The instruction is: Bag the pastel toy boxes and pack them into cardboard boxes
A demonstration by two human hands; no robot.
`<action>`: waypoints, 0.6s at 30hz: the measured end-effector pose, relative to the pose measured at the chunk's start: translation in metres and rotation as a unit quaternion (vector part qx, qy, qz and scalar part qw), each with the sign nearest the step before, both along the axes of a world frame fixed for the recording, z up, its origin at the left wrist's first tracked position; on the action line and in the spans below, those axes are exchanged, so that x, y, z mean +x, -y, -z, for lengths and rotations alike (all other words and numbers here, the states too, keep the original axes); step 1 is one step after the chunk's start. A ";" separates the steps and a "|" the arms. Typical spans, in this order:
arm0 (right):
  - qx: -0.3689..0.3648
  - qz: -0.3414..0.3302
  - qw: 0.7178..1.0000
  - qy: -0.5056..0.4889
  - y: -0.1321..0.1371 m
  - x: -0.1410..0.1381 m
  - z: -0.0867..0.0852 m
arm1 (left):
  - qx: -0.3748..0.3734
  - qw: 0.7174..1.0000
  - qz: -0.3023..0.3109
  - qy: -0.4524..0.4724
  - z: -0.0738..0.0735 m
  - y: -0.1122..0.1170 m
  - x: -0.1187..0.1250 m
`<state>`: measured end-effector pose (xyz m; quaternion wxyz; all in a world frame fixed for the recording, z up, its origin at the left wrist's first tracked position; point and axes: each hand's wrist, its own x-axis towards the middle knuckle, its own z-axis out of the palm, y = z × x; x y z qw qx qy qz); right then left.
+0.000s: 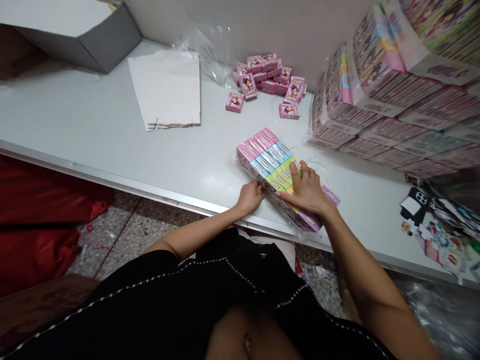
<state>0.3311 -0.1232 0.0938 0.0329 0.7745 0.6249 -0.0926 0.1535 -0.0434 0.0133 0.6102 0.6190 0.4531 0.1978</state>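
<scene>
A block of small colourful boxes (267, 159), pink, blue, green and purple in rows and wrapped in clear film, lies near the front edge of the white table (93, 125). My right hand (306, 187) rests flat on top of the block, fingers stretched out. My left hand (249, 196) is closed on the block's near left edge, pinching the film or a box there.
A loose heap of small pink boxes (268, 80) lies at the back. Shrink-wrapped packs (393, 95) are stacked high on the right. A flat white cardboard sheet (167, 90) and a grey carton (75, 30) sit at the left. Stickers and film (438, 225) lie at the right edge.
</scene>
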 end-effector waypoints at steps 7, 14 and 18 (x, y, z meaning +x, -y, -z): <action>-0.015 0.033 0.999 0.010 -0.005 -0.004 -0.004 | 0.089 0.996 -0.018 -0.023 -0.002 0.053 0.016; -0.003 0.025 1.000 -0.012 -0.003 0.003 -0.002 | 0.061 0.997 -0.016 0.042 0.009 0.057 0.005; 0.015 0.015 1.000 -0.002 0.000 0.004 0.001 | -0.037 0.979 -0.169 0.103 0.008 0.036 0.003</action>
